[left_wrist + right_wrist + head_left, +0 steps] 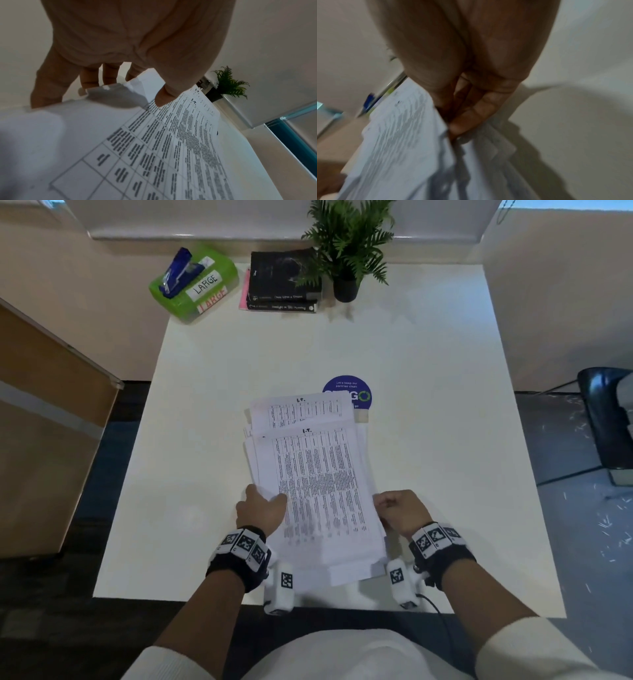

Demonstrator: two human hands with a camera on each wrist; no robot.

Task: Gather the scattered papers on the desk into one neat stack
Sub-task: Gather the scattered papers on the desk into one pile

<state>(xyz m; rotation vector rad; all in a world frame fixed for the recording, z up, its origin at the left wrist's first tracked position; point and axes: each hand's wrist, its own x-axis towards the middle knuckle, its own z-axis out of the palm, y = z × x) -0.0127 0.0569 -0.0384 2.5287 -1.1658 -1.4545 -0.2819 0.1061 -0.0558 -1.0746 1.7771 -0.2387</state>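
Observation:
A loose pile of printed papers (313,474) with tables of text lies in the middle of the white desk (428,371), its sheets offset from one another. My left hand (262,508) grips the pile's left edge, thumb (163,97) on the top sheet (171,142) and fingers under it. My right hand (399,508) grips the right edge, with fingers (471,116) curled around the papers (399,142). The near ends of the sheets fan out unevenly toward me.
A round blue sticker (352,390) shows partly under the pile's far end. At the back stand a green box labelled LARGE (195,284), stacked black books (284,282) and a potted plant (349,244). A dark chair (606,412) sits off to the right.

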